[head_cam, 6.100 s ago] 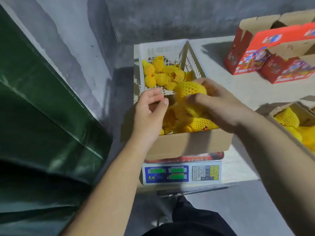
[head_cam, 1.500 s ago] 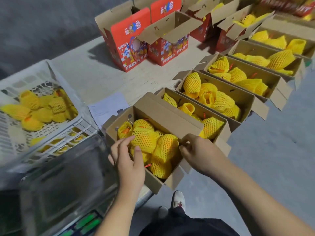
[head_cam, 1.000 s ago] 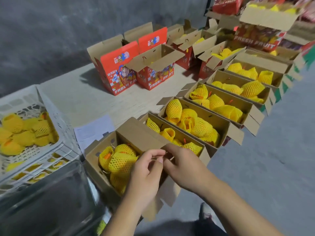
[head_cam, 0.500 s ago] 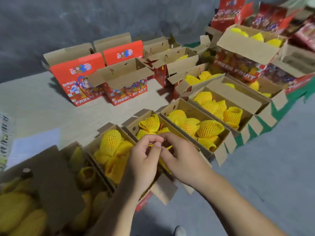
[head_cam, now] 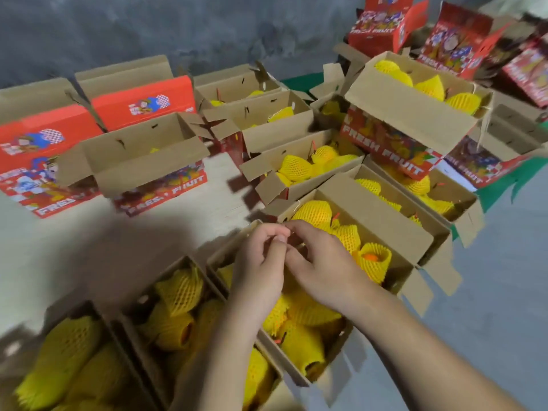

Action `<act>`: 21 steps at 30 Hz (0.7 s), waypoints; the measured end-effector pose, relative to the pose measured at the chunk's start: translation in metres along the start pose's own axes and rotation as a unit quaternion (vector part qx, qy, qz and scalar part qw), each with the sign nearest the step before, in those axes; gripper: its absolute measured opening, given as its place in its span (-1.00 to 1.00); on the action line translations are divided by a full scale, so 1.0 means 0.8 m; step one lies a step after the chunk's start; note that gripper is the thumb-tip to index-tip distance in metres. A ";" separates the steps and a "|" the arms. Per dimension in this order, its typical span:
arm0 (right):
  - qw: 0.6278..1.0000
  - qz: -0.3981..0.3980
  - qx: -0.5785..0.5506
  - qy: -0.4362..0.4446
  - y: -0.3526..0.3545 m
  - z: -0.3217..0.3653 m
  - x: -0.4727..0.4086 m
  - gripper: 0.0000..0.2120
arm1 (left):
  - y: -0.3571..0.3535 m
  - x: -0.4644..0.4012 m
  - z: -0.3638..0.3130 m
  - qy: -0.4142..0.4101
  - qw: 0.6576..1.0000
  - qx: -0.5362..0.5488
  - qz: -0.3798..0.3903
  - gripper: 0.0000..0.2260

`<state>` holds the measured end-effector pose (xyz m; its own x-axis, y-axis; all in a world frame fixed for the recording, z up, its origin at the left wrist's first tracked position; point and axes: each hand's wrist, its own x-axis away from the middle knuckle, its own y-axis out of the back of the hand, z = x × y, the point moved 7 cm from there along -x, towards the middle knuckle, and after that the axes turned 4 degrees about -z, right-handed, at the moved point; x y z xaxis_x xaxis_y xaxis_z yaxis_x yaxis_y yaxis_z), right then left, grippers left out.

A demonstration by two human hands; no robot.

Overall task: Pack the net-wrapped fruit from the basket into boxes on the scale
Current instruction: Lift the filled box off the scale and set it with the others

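Two hands meet over open boxes: we see our left hand (head_cam: pixel 261 262) and right hand (head_cam: pixel 320 268) with fingers curled, fingertips touching; anything pinched, we cannot tell. Net-wrapped fruit (head_cam: pixel 314 213) fills the box (head_cam: pixel 394 229) just beyond.

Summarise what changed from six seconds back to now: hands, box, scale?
Then both hands were in an open box on the scale, the right hand holding a net-wrapped fruit, basket behind. That box has since gone off the scale to the table, and the view has swung right: scale and basket are out of frame. Now left hand and right hand meet, fingertips together, over filled boxes; what they pinch is unclear. The open red boxes stay put.
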<state>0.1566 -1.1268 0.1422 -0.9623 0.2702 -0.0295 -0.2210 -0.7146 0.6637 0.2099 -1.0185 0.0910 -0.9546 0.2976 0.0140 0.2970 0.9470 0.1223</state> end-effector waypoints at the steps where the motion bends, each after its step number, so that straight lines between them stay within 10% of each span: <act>1: 1.000 0.000 0.004 -0.008 0.012 -0.012 -0.016 -0.77 | -0.018 -0.018 -0.001 0.004 1.000 0.014 0.009 -0.84; 11: 1.000 -0.014 -0.011 -0.021 0.084 -0.116 -0.141 -0.76 | -0.132 -0.149 0.013 0.008 0.998 -0.051 0.034 -0.86; 21: 0.976 0.010 0.177 -0.129 0.158 -0.271 -0.346 -0.56 | -0.117 -0.296 0.091 0.162 0.942 -0.284 -0.075 -0.34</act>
<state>0.3605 -1.4317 0.0719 -0.8841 0.4443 0.1450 -0.0895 -0.4655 0.8805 0.4094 -1.1688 0.0041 -0.9692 0.0259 0.2449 0.1856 0.7305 0.6572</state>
